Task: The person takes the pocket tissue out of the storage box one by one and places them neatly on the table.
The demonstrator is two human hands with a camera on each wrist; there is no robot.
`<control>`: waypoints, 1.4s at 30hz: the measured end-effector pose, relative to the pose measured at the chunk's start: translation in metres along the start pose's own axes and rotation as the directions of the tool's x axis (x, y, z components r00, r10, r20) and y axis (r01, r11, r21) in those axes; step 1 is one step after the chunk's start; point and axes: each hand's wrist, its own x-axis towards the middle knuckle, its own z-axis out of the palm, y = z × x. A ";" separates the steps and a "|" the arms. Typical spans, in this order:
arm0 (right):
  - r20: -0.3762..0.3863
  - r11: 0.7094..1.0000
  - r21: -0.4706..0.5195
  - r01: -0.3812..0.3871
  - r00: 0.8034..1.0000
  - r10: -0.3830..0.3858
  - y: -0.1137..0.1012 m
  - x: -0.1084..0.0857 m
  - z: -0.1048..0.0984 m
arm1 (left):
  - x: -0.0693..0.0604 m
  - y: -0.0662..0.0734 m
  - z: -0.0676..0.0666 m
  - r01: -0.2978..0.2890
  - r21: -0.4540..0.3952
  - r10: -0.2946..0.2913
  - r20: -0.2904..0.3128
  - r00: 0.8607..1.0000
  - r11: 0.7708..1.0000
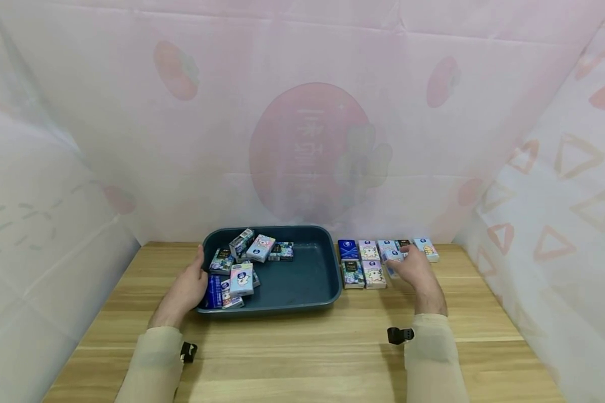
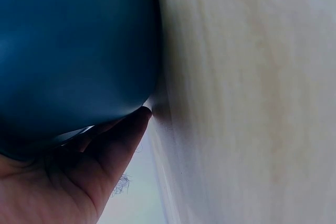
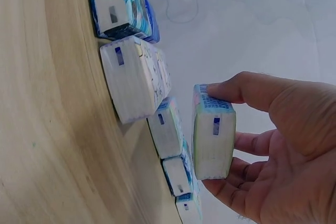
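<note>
My right hand [image 1: 417, 273] pinches a light blue tissue pack [image 3: 214, 142] between thumb and fingers. In the right wrist view the pack is raised off the wood, near the packs standing in rows. My left hand [image 1: 185, 288] lies along the left side of a dark teal tray [image 1: 297, 282], touching its outer wall with fairly straight fingers. Inside the tray's left half lies a loose heap of tissue packs, among them a light blue pack [image 1: 241, 280], a dark blue pack [image 1: 214, 292] and a floral pack [image 1: 281, 251].
To the tray's right, packs lie in two rows: a dark blue pack [image 1: 348, 249] begins the back row, a floral pack [image 1: 352, 274] and a white-and-purple pack [image 1: 375, 274] form the front. A printed cloth [image 1: 222, 140] hangs behind the wooden table [image 1: 292, 358].
</note>
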 end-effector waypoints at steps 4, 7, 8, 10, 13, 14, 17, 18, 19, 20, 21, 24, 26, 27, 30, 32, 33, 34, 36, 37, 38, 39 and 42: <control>0.024 0.999 -0.026 -0.028 0.999 0.028 0.004 0.001 0.000 | 0.002 -0.003 0.001 0.000 -0.008 0.000 -0.003 1.000 1.000; 0.038 0.999 -0.033 -0.042 0.998 0.043 0.006 0.001 0.000 | 0.006 -0.007 0.003 -0.006 0.000 0.006 -0.020 1.000 1.000; 0.040 0.998 -0.035 -0.046 0.998 0.047 0.007 0.000 0.000 | 0.006 -0.008 0.003 -0.010 0.000 0.010 -0.020 1.000 1.000; 0.039 0.998 -0.044 -0.045 0.998 0.046 0.009 0.000 0.000 | 0.007 -0.008 0.004 -0.009 -0.004 0.009 -0.018 1.000 1.000; 0.038 0.998 -0.043 -0.049 0.998 0.050 0.012 0.001 0.001 | 0.006 -0.007 0.003 -0.010 -0.031 0.010 0.000 1.000 0.999; 0.036 0.998 -0.045 -0.046 0.998 0.048 0.013 0.001 0.001 | 0.006 -0.007 0.003 -0.010 -0.034 0.010 0.001 1.000 0.999; 0.028 0.999 -0.036 -0.039 0.999 0.040 0.016 0.003 0.003 | 0.006 -0.008 0.003 -0.010 -0.032 0.010 -0.012 1.000 0.999; 0.025 0.999 -0.039 -0.032 0.999 0.033 0.017 0.003 0.004 | 0.005 -0.008 0.003 -0.010 -0.031 0.009 -0.014 1.000 0.999; 0.019 0.999 -0.045 -0.023 1.000 0.024 0.018 0.004 0.006 | 0.005 -0.008 0.003 -0.006 -0.033 0.006 -0.015 1.000 0.999; 0.013 0.999 -0.050 -0.015 1.000 0.016 0.018 0.005 0.007 | 0.004 -0.007 0.003 -0.008 -0.029 0.007 -0.017 1.000 1.000; 0.009 0.999 -0.052 -0.009 1.000 0.009 0.019 0.005 0.008 | 0.003 -0.006 0.003 -0.008 -0.025 0.007 -0.017 1.000 1.000; -0.002 0.998 -0.065 0.001 1.000 -0.002 0.020 0.007 0.011 | 0.000 -0.001 0.000 -0.002 -0.019 0.002 -0.001 1.000 1.000; -0.002 0.998 -0.062 -0.003 1.000 0.002 0.020 0.008 0.013 | 0.000 0.000 0.000 0.001 -0.008 -0.001 0.001 1.000 1.000; 0.000 0.998 -0.061 -0.004 1.000 0.004 0.020 0.008 0.013 | 0.001 0.000 0.000 0.001 -0.004 -0.001 0.001 1.000 1.000; -0.001 0.998 -0.057 -0.007 1.000 0.006 0.021 0.010 0.014 | 0.001 -0.001 0.001 0.002 -0.007 -0.002 0.000 1.000 1.000; -0.004 0.998 -0.057 -0.006 1.000 0.006 0.021 0.010 0.014 | 0.002 -0.002 0.001 0.003 -0.010 -0.003 0.002 1.000 1.000; -0.007 0.999 -0.054 -0.007 1.000 0.007 0.021 0.010 0.015 | 0.001 -0.001 0.001 0.006 -0.011 -0.006 0.004 1.000 1.000; -0.009 0.999 -0.051 -0.008 1.000 0.008 0.021 0.011 0.015 | 0.001 -0.001 0.000 0.008 -0.012 -0.008 0.006 1.000 1.000; -0.009 0.999 -0.047 -0.013 1.000 0.012 0.021 0.011 0.016 | 0.002 -0.001 0.000 0.009 -0.011 -0.009 0.007 1.000 1.000; -0.009 0.999 -0.043 -0.016 1.000 0.016 0.021 0.011 0.016 | 0.002 -0.001 0.000 0.011 -0.011 -0.011 0.007 1.000 1.000; -0.009 0.999 -0.043 -0.017 1.000 0.016 0.021 0.011 0.016 | 0.002 -0.001 0.000 0.011 -0.011 -0.011 0.007 1.000 1.000; -0.009 0.999 -0.043 -0.017 1.000 0.016 0.021 0.012 0.016 | 0.001 -0.001 0.000 0.011 -0.012 -0.011 0.006 1.000 1.000; -0.035 0.998 -0.057 -0.001 0.999 -0.001 0.019 0.011 0.016 | 0.001 -0.001 0.001 0.010 -0.014 -0.010 0.005 1.000 1.000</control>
